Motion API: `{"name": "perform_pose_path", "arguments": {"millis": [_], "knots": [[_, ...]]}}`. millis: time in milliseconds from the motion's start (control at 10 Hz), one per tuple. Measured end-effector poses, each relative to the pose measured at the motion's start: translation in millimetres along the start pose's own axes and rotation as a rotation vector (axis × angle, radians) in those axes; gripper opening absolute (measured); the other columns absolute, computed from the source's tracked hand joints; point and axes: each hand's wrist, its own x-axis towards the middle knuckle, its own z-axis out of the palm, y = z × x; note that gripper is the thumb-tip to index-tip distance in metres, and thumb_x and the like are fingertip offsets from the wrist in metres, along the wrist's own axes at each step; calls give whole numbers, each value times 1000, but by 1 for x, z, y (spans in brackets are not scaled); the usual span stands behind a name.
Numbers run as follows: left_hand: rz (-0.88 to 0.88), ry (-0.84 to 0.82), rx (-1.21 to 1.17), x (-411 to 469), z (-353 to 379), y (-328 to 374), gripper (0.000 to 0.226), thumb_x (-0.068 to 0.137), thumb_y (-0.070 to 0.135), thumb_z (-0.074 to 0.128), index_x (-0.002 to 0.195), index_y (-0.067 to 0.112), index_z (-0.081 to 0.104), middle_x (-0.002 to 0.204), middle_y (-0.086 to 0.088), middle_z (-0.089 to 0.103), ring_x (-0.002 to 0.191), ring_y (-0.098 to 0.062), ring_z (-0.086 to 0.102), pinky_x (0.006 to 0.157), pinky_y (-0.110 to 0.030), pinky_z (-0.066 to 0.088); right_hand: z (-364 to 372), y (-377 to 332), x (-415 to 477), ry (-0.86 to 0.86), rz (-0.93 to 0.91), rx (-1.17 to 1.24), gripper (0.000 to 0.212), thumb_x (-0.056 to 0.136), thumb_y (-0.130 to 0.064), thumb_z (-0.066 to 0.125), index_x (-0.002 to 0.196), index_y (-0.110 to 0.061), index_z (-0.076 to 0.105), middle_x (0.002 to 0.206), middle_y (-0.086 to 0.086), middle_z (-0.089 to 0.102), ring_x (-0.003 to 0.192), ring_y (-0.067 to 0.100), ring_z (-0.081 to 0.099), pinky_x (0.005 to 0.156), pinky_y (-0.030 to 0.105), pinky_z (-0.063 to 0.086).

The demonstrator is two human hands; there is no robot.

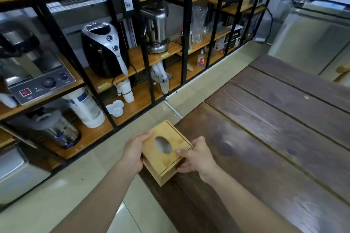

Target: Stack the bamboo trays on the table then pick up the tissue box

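A square bamboo tissue box [164, 159] with an oval hole in its lid is held between both hands at the near left corner of the dark wooden table [274, 138]. My left hand [134, 149] grips its left side, fingers along the far left edge. My right hand [197, 157] grips its right side, thumb on the lid. The box overhangs the table's left edge and I cannot tell whether it touches the tabletop. No bamboo trays are in view.
A black-framed shelving unit [132, 43] with wooden shelves stands to the left across a tiled floor strip [189, 100]. It holds an air fryer [103, 47], a metal blender [157, 30], glasses, paper cups and urns. Steel cabinets [312, 39] stand at the far right.
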Motion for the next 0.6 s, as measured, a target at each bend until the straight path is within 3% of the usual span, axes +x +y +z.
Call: {"name": "perform_pose_path", "arguments": {"millis": [200, 400, 500, 600], "knots": [[-8, 7, -50, -3, -16, -16, 23, 78, 25, 71, 97, 14, 65, 99, -12, 69, 91, -30, 64, 65, -38, 50, 16, 11, -9, 12, -21, -101, 36, 80, -10, 67, 84, -22, 33, 96, 14, 55, 58, 26, 69, 51, 33, 58], [86, -17, 17, -6, -20, -25, 23, 79, 34, 70, 92, 17, 64, 96, -7, 68, 90, -25, 63, 64, -36, 49, 14, 8, -15, 11, 0, -166, 40, 81, -14, 67, 102, -17, 33, 104, 19, 58, 69, 32, 70, 63, 43, 61], [228, 3, 206, -5, -25, -21, 15, 84, 40, 62, 85, 25, 63, 91, 4, 63, 87, -13, 58, 61, -24, 39, 14, 3, -18, -45, 65, -246, 46, 82, -22, 66, 113, -20, 32, 106, 17, 59, 73, 28, 69, 64, 39, 61], [439, 47, 530, -9, -29, -8, 32, 87, 47, 53, 103, 22, 64, 99, 6, 64, 99, -16, 57, 70, -24, 41, 4, -7, -21, -53, 35, -476, 50, 82, -35, 63, 121, -20, 35, 109, 12, 59, 83, 23, 66, 69, 35, 59]]}}
